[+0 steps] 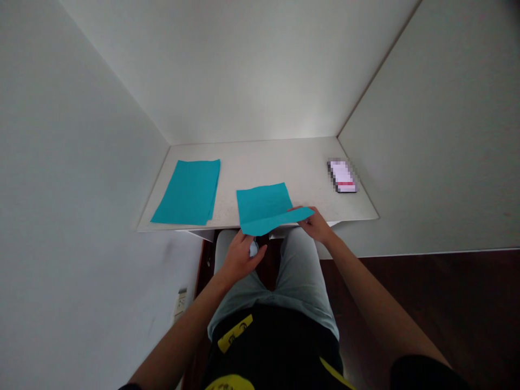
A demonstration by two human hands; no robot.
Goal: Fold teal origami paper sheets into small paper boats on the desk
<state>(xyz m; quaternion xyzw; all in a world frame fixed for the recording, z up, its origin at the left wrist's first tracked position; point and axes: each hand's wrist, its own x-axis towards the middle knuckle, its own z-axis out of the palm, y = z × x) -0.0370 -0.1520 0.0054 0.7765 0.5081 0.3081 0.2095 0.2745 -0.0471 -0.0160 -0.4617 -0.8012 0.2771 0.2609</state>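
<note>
A teal sheet of paper (262, 206) lies at the front edge of the white table (284, 160), its near edge folded up and hanging over the rim. My right hand (316, 225) pinches the sheet's near right corner. My left hand (239, 257) is just below the table edge, under the sheet's near left corner, its fingers curled around something small and pale that I cannot make out.
A stack of teal sheets (187, 192) lies at the table's left. A phone (342, 176) rests at the right, near the wall. White walls enclose the table on three sides. My knees sit under the front edge.
</note>
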